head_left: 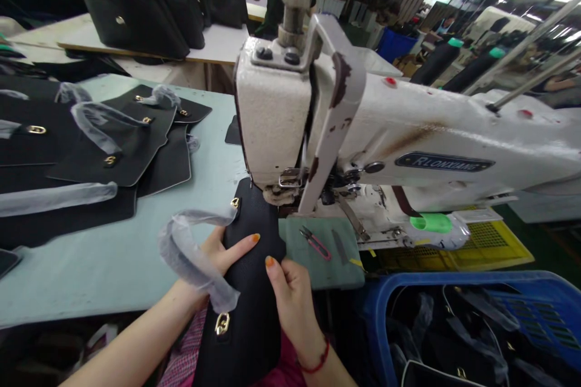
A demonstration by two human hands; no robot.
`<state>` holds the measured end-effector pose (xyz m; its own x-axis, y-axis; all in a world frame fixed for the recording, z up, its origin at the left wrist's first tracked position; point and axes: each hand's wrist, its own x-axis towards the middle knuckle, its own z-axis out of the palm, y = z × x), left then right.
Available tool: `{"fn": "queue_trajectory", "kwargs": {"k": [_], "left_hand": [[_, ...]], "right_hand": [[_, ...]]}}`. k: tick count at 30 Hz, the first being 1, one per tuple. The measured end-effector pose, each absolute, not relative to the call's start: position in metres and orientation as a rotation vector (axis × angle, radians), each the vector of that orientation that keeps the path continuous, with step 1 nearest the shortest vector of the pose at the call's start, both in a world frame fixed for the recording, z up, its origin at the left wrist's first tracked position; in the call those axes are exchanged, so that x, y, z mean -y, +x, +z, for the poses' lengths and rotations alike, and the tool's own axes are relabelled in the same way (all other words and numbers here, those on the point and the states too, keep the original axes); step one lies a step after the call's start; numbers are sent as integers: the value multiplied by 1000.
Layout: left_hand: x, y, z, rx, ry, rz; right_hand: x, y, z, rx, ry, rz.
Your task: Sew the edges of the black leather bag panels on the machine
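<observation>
Probably mid-seam, gripping the long black leathery panel [252,308] (curved plastic-wrapped handle [181,257] already on) with left hand [221,255] and right hand [293,293] by the white metal sewing machine [276,109], with flat black leathery panels [136,157] at left possibly unsewn.

Left hand [223,257] and right hand [293,295] hold a black panel [252,299] at a sewing machine [275,112].
</observation>
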<state>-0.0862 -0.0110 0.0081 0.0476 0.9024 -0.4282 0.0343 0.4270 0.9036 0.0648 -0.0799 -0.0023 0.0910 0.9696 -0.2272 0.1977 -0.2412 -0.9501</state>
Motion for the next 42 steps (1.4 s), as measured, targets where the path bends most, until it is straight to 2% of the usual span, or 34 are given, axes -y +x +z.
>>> {"fn": "queue_trajectory", "kwargs": {"k": [9, 32, 42], "left_hand": [[-10, -85, 12, -1317, 805, 805], [-58, -91, 12, -1346, 1040, 860], [-66, -98, 11, -1307, 1100, 805]], "right_hand": [[57, 64, -3, 1129, -1503, 1287], [12, 60, -13, 1041, -1383, 1379], [10, 67, -4, 1190, -1412, 1209]]}}
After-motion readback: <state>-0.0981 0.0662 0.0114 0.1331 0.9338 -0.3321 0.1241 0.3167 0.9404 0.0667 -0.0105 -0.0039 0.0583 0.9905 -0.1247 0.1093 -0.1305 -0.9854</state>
